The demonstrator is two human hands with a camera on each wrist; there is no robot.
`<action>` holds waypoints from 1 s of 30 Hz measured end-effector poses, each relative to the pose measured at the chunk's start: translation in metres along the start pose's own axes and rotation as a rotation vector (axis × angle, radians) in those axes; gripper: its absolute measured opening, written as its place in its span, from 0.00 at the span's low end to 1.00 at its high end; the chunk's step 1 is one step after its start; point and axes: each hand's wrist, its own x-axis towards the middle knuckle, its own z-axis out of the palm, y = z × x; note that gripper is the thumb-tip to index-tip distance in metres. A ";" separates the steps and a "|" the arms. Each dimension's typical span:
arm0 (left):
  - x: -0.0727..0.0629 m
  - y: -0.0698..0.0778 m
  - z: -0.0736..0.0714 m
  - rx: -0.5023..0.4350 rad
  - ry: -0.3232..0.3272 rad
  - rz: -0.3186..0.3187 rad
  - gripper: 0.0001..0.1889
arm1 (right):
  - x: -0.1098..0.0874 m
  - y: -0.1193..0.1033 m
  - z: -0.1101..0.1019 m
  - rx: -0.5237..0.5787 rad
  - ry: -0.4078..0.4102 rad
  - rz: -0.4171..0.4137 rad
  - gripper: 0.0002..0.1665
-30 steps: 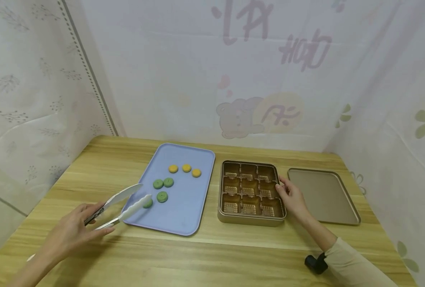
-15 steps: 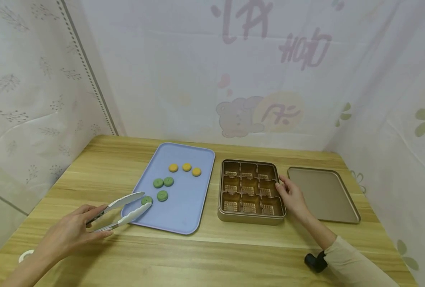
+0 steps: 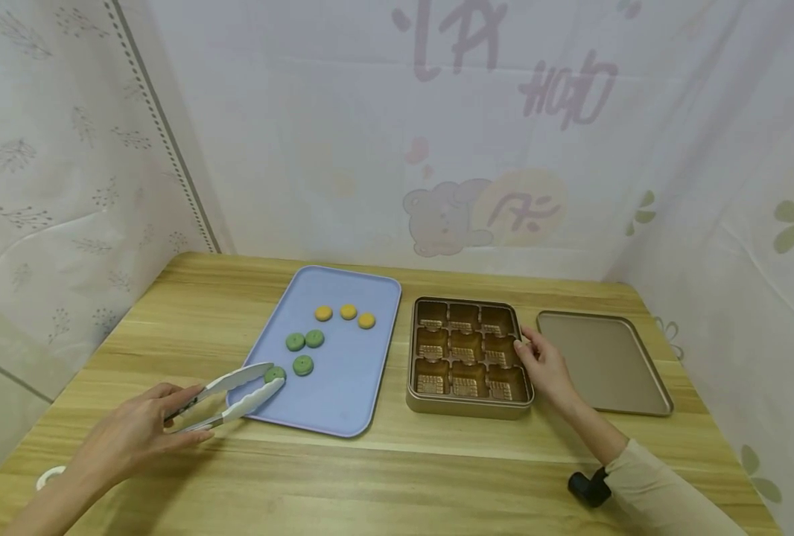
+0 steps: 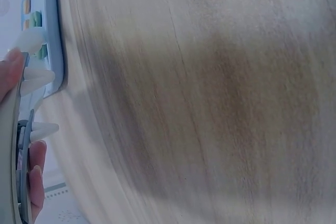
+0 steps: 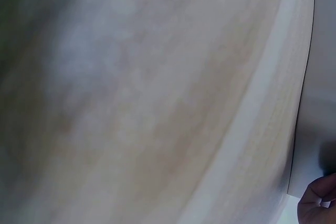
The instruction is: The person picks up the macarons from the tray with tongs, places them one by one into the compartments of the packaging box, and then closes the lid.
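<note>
My left hand point(image 3: 129, 435) grips a pair of tongs point(image 3: 236, 394) with pale, wavy-edged tips. The tips stand apart on either side of the nearest green macaron-like round point(image 3: 274, 374), at the lower left of a blue tray point(image 3: 337, 402). Whether they touch it is hard to tell. Several green rounds point(image 3: 303, 365) and 3 yellow rounds point(image 3: 348, 312) lie on that tray. My right hand point(image 3: 547, 370) holds the right rim of a bronze-coloured tin point(image 3: 471, 408), thumb over the edge. Its gold insert has several compartments with nothing in them. In the right wrist view, curled fingers point(image 5: 315, 203) show by the tin's side.
A flat bronze lid point(image 3: 605, 365) lies right of the tin. A black object point(image 3: 590, 489) is by the right sleeve, and a white ring-shaped thing point(image 3: 50, 476) shows beside the left wrist. Patterned cloth point(image 3: 316, 149) hangs behind the wooden table point(image 3: 397, 491).
The tongs have come down and right, and their tips have moved from above the tray to around the nearest green round, closing slightly. The right hand and tin have stayed put.
</note>
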 end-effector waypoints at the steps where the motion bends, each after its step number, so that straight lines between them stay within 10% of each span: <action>1: 0.000 0.000 0.000 -0.001 -0.008 -0.003 0.37 | 0.000 0.000 0.000 -0.004 0.003 -0.002 0.29; 30: 0.000 -0.001 0.002 -0.040 0.056 0.011 0.34 | -0.004 -0.014 -0.003 0.029 -0.005 -0.005 0.28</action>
